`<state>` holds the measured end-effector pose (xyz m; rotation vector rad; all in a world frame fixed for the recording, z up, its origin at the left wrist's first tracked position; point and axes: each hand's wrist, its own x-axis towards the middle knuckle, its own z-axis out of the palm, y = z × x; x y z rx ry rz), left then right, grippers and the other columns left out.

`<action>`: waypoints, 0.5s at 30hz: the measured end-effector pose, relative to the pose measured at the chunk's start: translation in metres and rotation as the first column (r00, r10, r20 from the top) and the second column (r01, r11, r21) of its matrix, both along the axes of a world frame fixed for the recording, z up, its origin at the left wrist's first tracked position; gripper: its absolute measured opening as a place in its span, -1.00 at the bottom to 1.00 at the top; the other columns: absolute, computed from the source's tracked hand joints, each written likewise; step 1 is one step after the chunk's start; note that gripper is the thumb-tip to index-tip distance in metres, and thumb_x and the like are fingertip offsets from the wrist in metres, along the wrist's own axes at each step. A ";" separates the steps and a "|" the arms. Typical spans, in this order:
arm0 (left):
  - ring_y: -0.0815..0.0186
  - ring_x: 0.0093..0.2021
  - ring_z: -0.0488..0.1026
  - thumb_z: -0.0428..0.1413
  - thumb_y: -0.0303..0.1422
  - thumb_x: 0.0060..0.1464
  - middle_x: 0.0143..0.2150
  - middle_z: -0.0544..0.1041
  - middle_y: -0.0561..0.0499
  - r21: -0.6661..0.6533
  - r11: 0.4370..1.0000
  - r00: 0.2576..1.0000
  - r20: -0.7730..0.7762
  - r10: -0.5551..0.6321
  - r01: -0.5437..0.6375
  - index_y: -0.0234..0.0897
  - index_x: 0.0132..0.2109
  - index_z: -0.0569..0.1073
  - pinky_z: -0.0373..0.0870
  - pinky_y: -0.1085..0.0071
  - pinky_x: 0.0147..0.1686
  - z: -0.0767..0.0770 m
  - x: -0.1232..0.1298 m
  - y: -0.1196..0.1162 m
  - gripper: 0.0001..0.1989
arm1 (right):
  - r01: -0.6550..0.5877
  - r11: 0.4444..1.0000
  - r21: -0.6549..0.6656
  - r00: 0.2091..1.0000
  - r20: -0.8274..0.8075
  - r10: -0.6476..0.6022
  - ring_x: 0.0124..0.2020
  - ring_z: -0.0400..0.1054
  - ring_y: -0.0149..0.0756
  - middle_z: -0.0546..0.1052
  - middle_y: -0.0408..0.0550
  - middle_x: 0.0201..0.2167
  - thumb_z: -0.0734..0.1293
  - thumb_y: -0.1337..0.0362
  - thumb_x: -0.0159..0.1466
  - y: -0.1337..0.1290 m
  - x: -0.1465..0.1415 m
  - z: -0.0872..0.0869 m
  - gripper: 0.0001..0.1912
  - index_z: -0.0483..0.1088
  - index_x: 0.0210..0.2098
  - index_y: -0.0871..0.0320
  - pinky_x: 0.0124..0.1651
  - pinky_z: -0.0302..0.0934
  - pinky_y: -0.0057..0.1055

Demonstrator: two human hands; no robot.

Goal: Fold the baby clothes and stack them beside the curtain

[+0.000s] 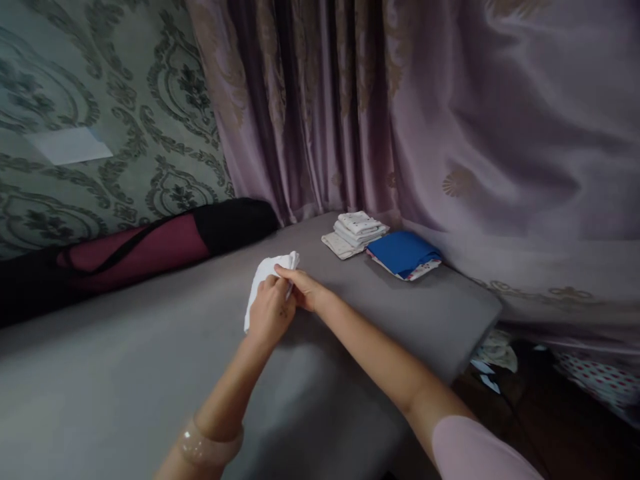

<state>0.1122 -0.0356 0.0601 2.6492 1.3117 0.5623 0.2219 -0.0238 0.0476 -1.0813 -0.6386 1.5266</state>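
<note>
A folded white cloth [260,278] is held up over the grey bed surface, in front of me. My left hand [273,307], with a bangle on its wrist, is closed on the cloth's near right side. Against it, my right hand [303,288] grips the cloth's right edge, thumb on top and fingers mostly hidden. Farther off to the right lies a stack of folded white cloths [357,230] with small prints. Beside that stack, a folded blue cloth [404,253] rests on a patterned one.
The grey bed [150,373] spreads beneath my arms, its corner at the right. A black and maroon long bag [145,247] lies along the wallpapered wall. Purple curtains [320,120] hang behind the stacks. Cloth items [500,350] sit low beyond the bed's right edge.
</note>
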 end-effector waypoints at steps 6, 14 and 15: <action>0.09 0.09 0.36 0.02 -0.24 0.20 0.06 0.44 -0.16 0.043 0.910 0.872 0.270 -0.408 0.413 -0.21 -0.02 0.45 0.35 0.13 0.07 -0.010 0.027 -0.031 -0.74 | 0.216 0.976 -0.013 0.971 0.107 -0.213 -0.48 0.41 -0.37 0.53 -0.16 -0.49 0.38 0.40 0.16 -0.029 0.056 -0.004 -0.90 0.43 -0.29 0.20 -0.34 0.32 -0.46; 0.21 -0.07 0.46 -0.06 -0.21 0.25 -0.05 0.50 -0.12 0.012 0.958 0.873 0.409 -0.267 0.288 -0.21 0.03 0.39 0.45 0.27 -0.08 -0.046 -0.008 -0.006 -0.70 | 0.313 0.949 0.031 0.899 0.312 -0.307 -0.38 0.51 -0.24 0.60 -0.02 -0.41 0.30 0.44 0.22 -0.085 0.147 0.047 -0.83 0.44 -0.19 0.21 -0.18 0.43 -0.21; 0.20 -0.10 0.46 -0.06 -0.19 0.25 -0.06 0.51 -0.13 -0.008 0.969 0.906 0.357 -0.228 0.246 -0.22 0.04 0.38 0.46 0.26 -0.11 -0.058 -0.017 0.005 -0.68 | 0.338 0.940 0.046 0.878 0.343 -0.333 -0.39 0.52 -0.23 0.60 -0.01 -0.41 0.30 0.44 0.22 -0.091 0.158 0.056 -0.84 0.44 -0.20 0.21 -0.20 0.43 -0.20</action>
